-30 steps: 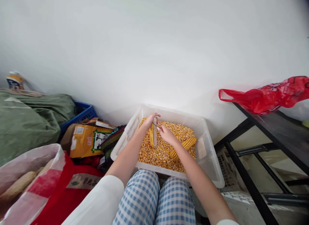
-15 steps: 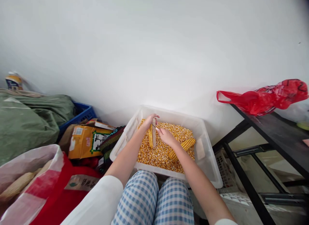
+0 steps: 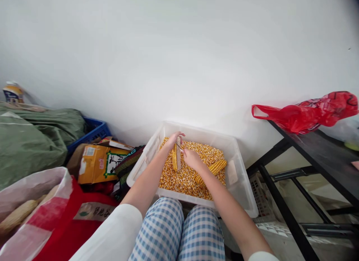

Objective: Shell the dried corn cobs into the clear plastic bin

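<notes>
My left hand (image 3: 174, 140) grips the upper end of a partly shelled corn cob (image 3: 175, 160). Yellow kernels cover the cob's left side, while a bare pale strip runs along its right. Closed around a thin dark tool (image 3: 178, 146), my right hand (image 3: 191, 157) keeps its tip against the cob; the fingers hide its handle, so I cannot tell its exact kind. Under both hands, loose corn kernels (image 3: 185, 183) fill much of a translucent plastic bin (image 3: 238, 173). Another cob (image 3: 218, 166), still covered in kernels, lies on them, partly behind my right forearm.
A red and white bag (image 3: 66, 216) holding more cobs stands at the left, beside an orange carton (image 3: 97, 165). Behind them sits a blue crate (image 3: 97, 132) under green cloth (image 3: 36, 141). To the right, a black-framed table (image 3: 333, 160) carries a red plastic bag (image 3: 303, 113).
My right hand and the tool have shifted very slightly at the cob. The left hand and its cob stay nearly in place. The whole view has moved a little.
</notes>
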